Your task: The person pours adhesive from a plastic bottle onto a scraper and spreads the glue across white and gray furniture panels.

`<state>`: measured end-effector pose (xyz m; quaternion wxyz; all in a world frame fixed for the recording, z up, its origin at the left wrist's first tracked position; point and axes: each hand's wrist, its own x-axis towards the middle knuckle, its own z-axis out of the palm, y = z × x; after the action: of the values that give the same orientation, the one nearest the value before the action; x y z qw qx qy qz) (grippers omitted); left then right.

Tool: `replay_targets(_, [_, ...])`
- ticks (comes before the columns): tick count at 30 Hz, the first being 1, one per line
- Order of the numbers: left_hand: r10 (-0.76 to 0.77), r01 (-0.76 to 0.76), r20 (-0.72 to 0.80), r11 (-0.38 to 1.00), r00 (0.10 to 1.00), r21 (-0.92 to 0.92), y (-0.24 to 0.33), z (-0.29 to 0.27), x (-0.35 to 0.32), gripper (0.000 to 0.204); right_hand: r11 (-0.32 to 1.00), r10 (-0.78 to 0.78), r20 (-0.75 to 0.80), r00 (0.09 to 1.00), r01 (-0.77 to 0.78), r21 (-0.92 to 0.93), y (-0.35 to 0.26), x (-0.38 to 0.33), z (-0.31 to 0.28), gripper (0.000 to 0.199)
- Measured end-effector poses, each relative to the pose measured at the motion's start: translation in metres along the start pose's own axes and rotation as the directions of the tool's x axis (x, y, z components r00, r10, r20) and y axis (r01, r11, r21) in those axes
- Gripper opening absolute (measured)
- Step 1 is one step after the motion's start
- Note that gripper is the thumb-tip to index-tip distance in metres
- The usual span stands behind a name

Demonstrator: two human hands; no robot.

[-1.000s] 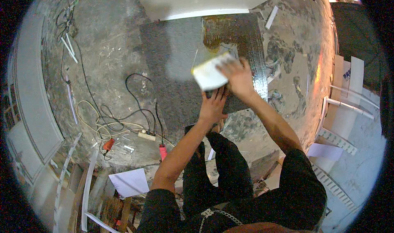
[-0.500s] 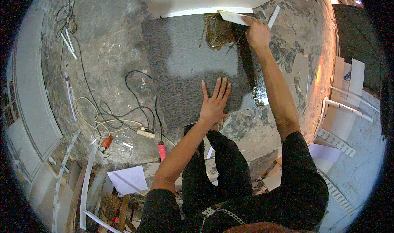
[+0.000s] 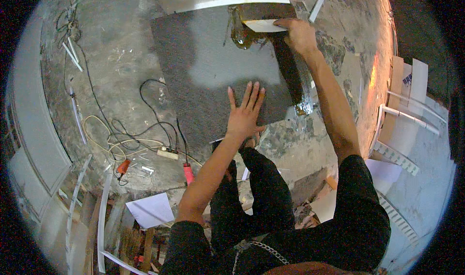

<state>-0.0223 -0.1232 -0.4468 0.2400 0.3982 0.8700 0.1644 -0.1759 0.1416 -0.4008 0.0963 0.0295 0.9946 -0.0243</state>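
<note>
A large grey slab lies flat on the concrete floor in front of me. My left hand presses flat on its near edge, fingers spread. My right hand reaches to the slab's far right corner and holds a flat white spreader card against it. A pool of brownish glossy liquid sits by the card, and a dark wet band runs down the slab's right side.
Black and white cables, a power strip and a red-handled tool lie left of my legs. A white sheet lies at lower left. White strips and boards line both sides.
My right hand has carried the white card from the slab's middle up to its far right corner. My left hand has stayed flat on the near edge.
</note>
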Motion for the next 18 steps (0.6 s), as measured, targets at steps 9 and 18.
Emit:
replay_targets(9, [-0.115, 0.102, -0.136, 0.99, 0.984, -0.097, 0.005, 0.013, -0.011, 0.135, 0.998, 0.037, 0.162, 0.986, -0.028, -0.059, 0.003, -0.09, -0.003, 0.053])
replay_targets(18, [-0.102, 0.1, -0.265, 0.995, 0.959, -0.023, 0.008, 0.02, -0.02, 0.135, 0.998, -0.034, 0.198, 0.98, 0.024, 0.056, 0.014, -0.219, 0.018, 0.055])
